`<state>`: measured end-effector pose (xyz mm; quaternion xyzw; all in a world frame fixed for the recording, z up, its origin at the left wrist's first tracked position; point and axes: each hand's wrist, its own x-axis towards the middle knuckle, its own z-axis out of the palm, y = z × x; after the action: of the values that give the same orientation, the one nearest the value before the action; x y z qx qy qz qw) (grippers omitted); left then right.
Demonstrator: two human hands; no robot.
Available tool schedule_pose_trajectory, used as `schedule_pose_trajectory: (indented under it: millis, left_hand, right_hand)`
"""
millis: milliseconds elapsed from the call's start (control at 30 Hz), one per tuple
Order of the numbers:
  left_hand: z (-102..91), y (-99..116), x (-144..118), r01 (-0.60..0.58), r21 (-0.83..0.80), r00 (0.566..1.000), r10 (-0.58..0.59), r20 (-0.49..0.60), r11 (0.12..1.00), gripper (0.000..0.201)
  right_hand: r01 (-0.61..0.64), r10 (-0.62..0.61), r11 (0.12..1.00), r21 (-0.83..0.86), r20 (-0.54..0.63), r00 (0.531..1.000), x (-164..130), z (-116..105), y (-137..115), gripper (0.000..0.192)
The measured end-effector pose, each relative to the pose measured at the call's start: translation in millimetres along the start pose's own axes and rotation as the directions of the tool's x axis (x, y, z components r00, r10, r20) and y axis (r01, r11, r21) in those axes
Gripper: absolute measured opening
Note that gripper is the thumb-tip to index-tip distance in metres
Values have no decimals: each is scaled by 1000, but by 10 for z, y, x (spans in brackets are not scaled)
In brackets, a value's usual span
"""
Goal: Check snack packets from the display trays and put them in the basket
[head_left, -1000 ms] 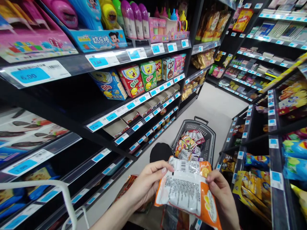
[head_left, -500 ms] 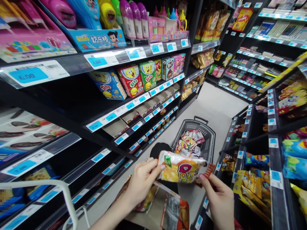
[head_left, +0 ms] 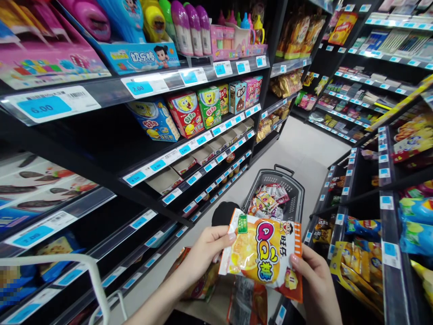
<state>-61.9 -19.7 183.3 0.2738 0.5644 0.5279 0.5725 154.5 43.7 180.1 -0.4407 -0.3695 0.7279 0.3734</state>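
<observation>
You've got the orange-and-white plastic QQ gummy packet (head_left: 262, 255) pinched by its edges, left hand (head_left: 206, 253) and right hand (head_left: 313, 282) both gripping it, printed front up for reading, above the dark mesh shopping basket (head_left: 295, 192).

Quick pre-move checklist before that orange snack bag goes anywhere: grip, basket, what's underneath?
1. Left hand grip on the orange snack bag: fingers pinch its left edge. Ok.
2. Right hand grip: fingers support the bag's lower right corner. Ok.
3. Bag orientation: printed front faces the camera, roughly upright. Ok.
4. Basket on the floor ahead: open top, already holds packets, some room visible. Ok.
5. Below the hands: more packets lie on a surface there; whether they are stable, cannot tell.
6. Bag seal intact: cannot tell.
</observation>
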Motion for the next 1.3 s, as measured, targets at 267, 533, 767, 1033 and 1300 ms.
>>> schedule_pose_trajectory:
  millis: [267,533,767,1033,1300]
  left_hand:
    - [105,-185,4,-38,23,995,36,96,999,56]
    - [147,-289,-94,195,-496,962,-68,263,846,51]
    - [71,-245,-74,320,-594,914,-74,400,738,37]
    - [85,-226,-54,-150,-193,988,153,0,970,51]
    - [52,-52,-97,-304,326,919,366,-148,895,7]
  right_hand:
    - [582,-569,497,-644,265,779,-92,291,174,22]
    - [789,-516,291,-541,606,606,-103,478,211,41]
    - [509,-410,746,-429,306,859,38,-110,105,56]
    - [744,-694,431,-511,339,635,75,-131,143,10]
    - [668,-700,430,-607,244,672,-16,59,235,22]
